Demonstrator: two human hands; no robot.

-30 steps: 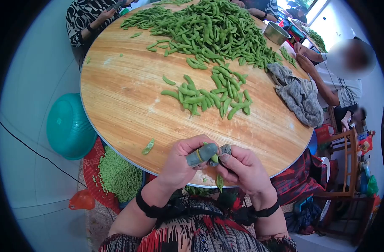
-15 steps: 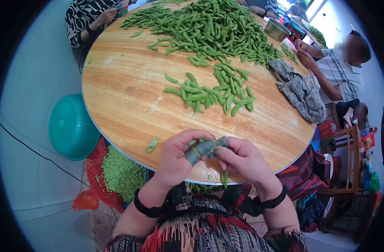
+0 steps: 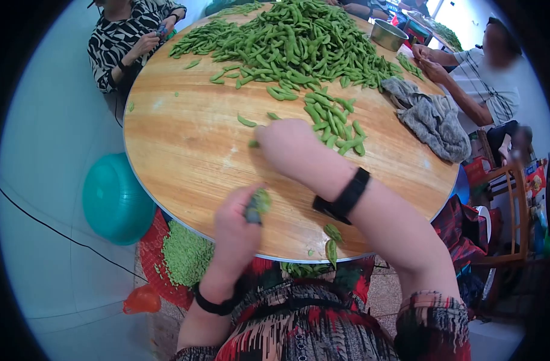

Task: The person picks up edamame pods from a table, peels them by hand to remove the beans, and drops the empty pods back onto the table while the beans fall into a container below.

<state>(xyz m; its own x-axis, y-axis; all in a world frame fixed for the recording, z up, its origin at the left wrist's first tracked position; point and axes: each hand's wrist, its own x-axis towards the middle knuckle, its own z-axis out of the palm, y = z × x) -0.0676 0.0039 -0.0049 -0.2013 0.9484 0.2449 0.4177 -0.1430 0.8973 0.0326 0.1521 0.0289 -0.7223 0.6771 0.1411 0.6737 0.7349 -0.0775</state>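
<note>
Inspected round wooden surface (image 3: 184,150), pale and bare across near left half. Found large heap of green pods (image 3: 293,42) spread over far half. Found small cluster of pods (image 3: 338,123) lying apart from it, nearer the centre. Noted grey cloth (image 3: 428,117) crumpled at right edge, metal bowl (image 3: 388,35) at far edge beyond the heap, and two empty husks (image 3: 331,242) at near rim.

Recorded left hand (image 3: 233,231) at near rim, fingers closed on a single pod (image 3: 261,200) held just above the surface. Recorded right hand (image 3: 284,144) stretched forward to near side of small cluster, back of hand uppermost. Could not tell whether its fingers were open or closed. Saw black bands on both wrists.

Logged teal basin (image 3: 115,198) on the floor at left, with red container of shelled beans (image 3: 184,253) just beside it, partly under the rim. Logged two other persons seated: one in black-and-white top (image 3: 121,39) at far left, one in striped shirt (image 3: 491,78) at right. Logged wooden chair (image 3: 509,210) at right.
</note>
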